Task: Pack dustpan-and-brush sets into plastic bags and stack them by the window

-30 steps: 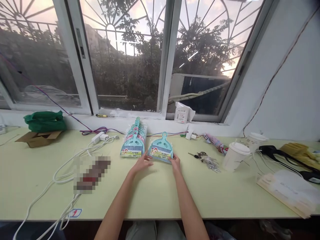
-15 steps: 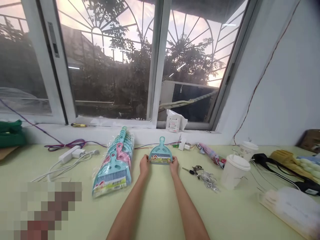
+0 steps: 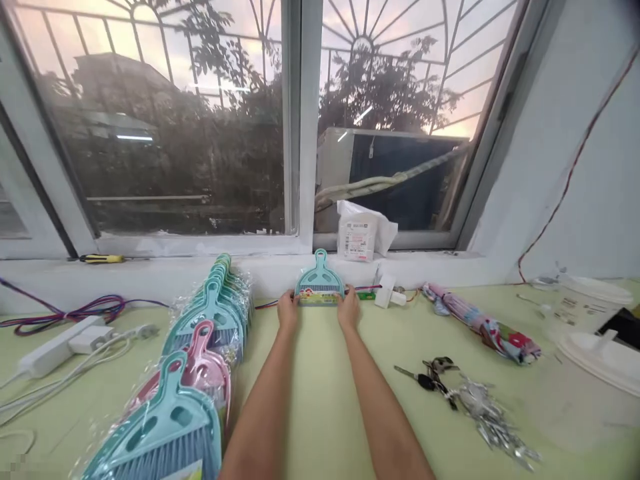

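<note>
A small teal dustpan-and-brush set (image 3: 320, 283) with a printed label stands near the back of the green table, against the wall below the window. My left hand (image 3: 288, 311) grips its left edge, and my right hand (image 3: 349, 308) grips its right edge. To the left lies a row of wrapped dustpan sets, mostly teal, with a pink one (image 3: 207, 367) behind the nearest teal one (image 3: 167, 427). Both forearms reach forward over the table.
White adapters and cables (image 3: 63, 347) lie left. A screwdriver (image 3: 103, 259) and a white packet (image 3: 357, 233) rest on the sill. Right are keys (image 3: 435, 380), a folded umbrella (image 3: 483, 323) and lidded white cups (image 3: 595, 373).
The view has moved closer to the wall and window. The held set is now nearer the wall, still between both hands. The wrapped row appears larger, lower left.
</note>
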